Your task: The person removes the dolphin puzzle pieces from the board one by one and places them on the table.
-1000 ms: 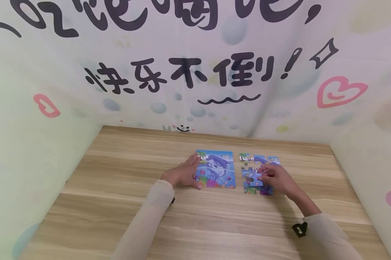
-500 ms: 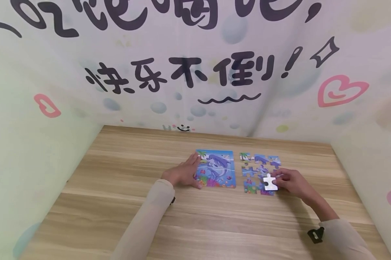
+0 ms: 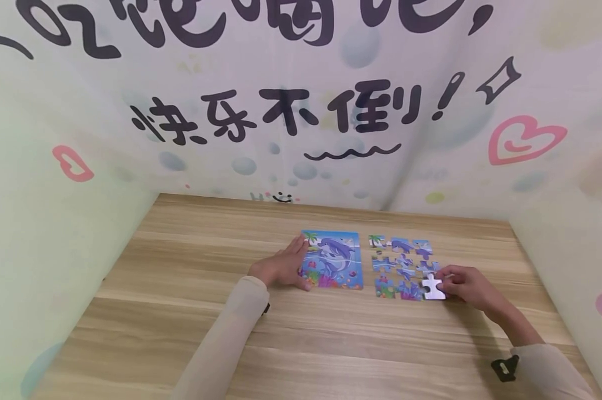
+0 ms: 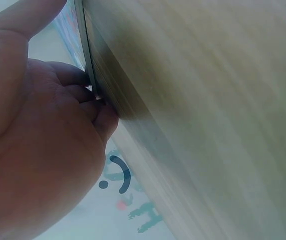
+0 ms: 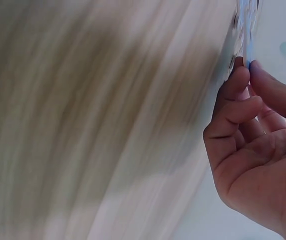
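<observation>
My left hand point(image 3: 283, 265) rests against the left edge of a flat square dolphin picture board point(image 3: 333, 260), thumb at the near corner and fingers farther up. In the left wrist view its fingertips point(image 4: 105, 117) touch the tabletop beside the board's edge. Thumb and finger of my right hand point(image 3: 468, 286) pinch a jigsaw piece point(image 3: 433, 287) whose visible face looks pale and shiny, at the near right corner of the loose pieces. Edge-on, this thin piece point(image 5: 248, 37) shows between thumb and fingertip in the right wrist view. Several dolphin jigsaw pieces point(image 3: 400, 245) lie in slightly spaced rows right of the board.
Wood-grain tabletop point(image 3: 301, 344) surrounds the board and pieces. A printed white backdrop point(image 3: 216, 166) with black writing rises behind the table's far edge, and pale walls stand at both sides.
My right hand has lifted a piece from the middle of the layout, turned its pale face into view, and carried it right to the near right corner. My left hand stays put.
</observation>
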Motion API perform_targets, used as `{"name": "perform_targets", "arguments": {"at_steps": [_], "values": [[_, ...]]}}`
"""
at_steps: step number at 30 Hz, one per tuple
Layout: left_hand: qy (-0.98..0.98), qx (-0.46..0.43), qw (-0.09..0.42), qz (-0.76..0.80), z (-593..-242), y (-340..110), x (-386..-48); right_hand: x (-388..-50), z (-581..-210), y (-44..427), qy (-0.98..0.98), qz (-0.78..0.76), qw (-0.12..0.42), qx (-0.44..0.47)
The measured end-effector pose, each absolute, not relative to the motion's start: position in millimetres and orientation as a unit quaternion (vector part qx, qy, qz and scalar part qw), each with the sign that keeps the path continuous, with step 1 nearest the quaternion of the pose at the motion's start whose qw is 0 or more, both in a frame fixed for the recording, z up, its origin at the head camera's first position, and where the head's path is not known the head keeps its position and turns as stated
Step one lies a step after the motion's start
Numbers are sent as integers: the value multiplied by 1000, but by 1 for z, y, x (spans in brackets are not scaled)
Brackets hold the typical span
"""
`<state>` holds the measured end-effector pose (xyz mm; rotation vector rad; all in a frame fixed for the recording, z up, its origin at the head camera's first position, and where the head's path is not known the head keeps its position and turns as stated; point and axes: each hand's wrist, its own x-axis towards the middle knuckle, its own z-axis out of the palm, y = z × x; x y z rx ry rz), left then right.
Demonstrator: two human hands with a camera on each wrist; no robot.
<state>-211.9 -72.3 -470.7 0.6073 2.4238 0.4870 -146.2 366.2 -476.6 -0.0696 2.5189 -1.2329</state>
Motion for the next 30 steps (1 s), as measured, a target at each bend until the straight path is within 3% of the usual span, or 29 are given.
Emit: {"name": "perform_targets", "arguments": {"at_steps": [7, 25, 30], "values": [[911, 228, 294, 180, -470, -73, -212, -142, -475, 373, 899, -393, 192, -7], [910, 232, 295, 177, -471, -74, -211, -144, -472, 364, 947, -277, 162, -28], [911, 230, 294, 174, -470, -74, -211, -147, -462, 362, 954, -266, 130, -42]]}}
